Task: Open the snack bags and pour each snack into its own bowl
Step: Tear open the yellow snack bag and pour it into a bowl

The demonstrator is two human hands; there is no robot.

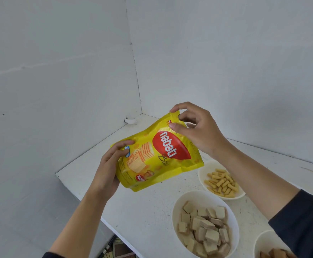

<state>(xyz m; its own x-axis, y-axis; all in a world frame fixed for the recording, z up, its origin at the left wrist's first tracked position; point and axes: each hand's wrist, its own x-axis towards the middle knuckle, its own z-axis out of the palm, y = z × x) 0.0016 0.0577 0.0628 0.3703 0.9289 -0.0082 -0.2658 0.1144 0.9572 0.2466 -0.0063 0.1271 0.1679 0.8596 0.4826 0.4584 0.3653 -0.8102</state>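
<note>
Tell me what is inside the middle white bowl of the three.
The middle white bowl holds a pile of pale tan square wafer pieces. They cover its bottom, so anything beneath them cannot be seen. Its near rim runs out of frame.

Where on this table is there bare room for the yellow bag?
Bare table lies under the held Nabati bag, from the wall corner to the left edge, and right of the stick-snack bowl along the wall. Near right is crowded: the wafer bowl and a third bowl sit close.
</note>
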